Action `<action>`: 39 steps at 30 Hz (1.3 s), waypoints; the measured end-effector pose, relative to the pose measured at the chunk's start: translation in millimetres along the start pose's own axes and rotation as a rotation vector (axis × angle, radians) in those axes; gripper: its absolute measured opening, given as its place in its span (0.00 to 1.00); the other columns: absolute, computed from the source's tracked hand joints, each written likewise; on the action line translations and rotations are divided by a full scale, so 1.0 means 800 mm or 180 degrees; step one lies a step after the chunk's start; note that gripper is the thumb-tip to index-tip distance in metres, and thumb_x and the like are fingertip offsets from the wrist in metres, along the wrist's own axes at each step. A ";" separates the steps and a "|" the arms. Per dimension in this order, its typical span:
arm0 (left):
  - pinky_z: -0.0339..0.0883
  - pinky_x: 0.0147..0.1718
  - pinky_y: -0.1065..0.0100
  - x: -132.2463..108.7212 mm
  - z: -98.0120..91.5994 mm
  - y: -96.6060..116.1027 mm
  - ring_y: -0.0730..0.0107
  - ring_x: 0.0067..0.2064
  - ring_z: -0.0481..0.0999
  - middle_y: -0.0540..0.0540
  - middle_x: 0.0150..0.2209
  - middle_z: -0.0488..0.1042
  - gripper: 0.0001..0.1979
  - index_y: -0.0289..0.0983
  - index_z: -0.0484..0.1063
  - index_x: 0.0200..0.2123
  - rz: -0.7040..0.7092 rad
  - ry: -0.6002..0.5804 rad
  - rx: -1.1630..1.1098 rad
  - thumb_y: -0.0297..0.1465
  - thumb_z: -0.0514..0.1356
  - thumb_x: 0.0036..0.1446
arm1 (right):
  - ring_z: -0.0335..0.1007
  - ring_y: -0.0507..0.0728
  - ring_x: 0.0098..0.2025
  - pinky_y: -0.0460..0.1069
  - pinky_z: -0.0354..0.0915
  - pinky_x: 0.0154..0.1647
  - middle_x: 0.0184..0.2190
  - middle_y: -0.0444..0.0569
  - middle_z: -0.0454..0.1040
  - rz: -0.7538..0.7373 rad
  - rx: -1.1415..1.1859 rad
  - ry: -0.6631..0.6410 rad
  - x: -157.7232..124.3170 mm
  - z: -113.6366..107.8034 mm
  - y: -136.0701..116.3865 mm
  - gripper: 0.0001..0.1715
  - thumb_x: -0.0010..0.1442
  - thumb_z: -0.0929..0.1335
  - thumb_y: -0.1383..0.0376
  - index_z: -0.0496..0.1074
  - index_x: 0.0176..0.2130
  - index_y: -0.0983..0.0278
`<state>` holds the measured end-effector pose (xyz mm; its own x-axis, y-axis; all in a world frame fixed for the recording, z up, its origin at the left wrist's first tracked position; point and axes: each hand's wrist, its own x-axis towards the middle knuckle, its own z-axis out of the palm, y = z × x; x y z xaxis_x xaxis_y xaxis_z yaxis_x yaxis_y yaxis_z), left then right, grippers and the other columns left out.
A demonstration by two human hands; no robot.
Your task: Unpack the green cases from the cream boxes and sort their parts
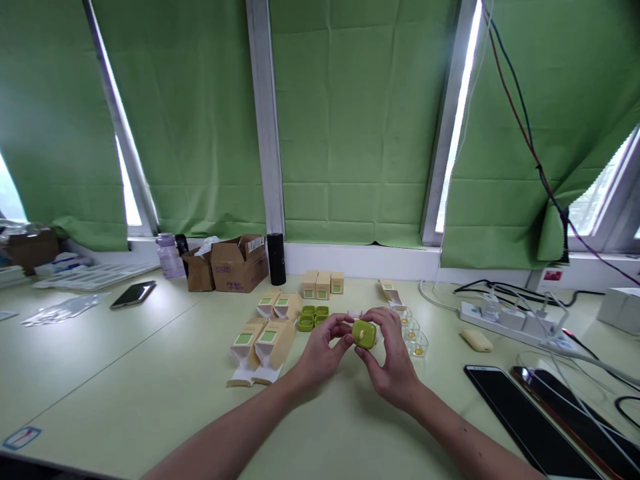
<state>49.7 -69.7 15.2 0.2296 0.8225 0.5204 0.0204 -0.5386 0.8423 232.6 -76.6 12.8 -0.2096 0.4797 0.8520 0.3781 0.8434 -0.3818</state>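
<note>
Both of my hands are raised over the middle of the table, around a small green square case [364, 335] with a pale yellow mark or piece on its face. My right hand [393, 363] grips its right side between thumb and fingers. The fingertips of my left hand [323, 353] close on its left edge. Just beyond my left hand, several green square trays [306, 323] sit in a block. Open kraft cartons [275, 343] with green labels lie to the left. Clear cups [417, 345] with yellow bits stand in a row, partly hidden behind my right hand.
Closed small boxes [323, 285] stand farther back, and an open carton [389, 291] lies to their right. At the back left are a cardboard box [239, 263] and black cylinder [276, 259]. A power strip [515, 321], cables and dark phone-like devices [525, 417] occupy the right side.
</note>
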 end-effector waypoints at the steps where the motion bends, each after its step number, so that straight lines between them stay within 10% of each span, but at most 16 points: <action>1: 0.74 0.47 0.60 0.000 0.000 0.000 0.61 0.44 0.79 0.40 0.45 0.78 0.23 0.37 0.72 0.52 0.0091 0.0070 0.0125 0.47 0.65 0.62 | 0.64 0.68 0.57 0.66 0.66 0.57 0.52 0.56 0.69 0.0021 0.0008 -0.0007 0.000 0.000 0.000 0.22 0.62 0.68 0.67 0.63 0.55 0.57; 12: 0.71 0.50 0.59 -0.003 -0.003 0.015 0.60 0.51 0.75 0.43 0.48 0.76 0.10 0.42 0.73 0.49 0.1004 0.0231 0.1190 0.29 0.61 0.65 | 0.65 0.67 0.58 0.64 0.67 0.59 0.54 0.55 0.70 0.0113 0.0145 -0.0122 -0.002 0.001 0.005 0.23 0.65 0.68 0.66 0.64 0.58 0.56; 39: 0.71 0.44 0.61 -0.004 -0.006 0.008 0.62 0.43 0.77 0.45 0.40 0.78 0.03 0.40 0.75 0.42 0.0957 0.0367 0.1459 0.28 0.61 0.66 | 0.72 0.64 0.54 0.58 0.74 0.51 0.54 0.55 0.73 0.0332 0.0393 -0.0168 -0.002 0.006 0.012 0.24 0.63 0.69 0.67 0.67 0.57 0.56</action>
<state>44.5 -74.9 19.5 0.1831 0.6212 0.7619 0.3973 -0.7557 0.5206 232.7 -68.1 5.8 -0.2235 0.5755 0.7867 0.2872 0.8101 -0.5111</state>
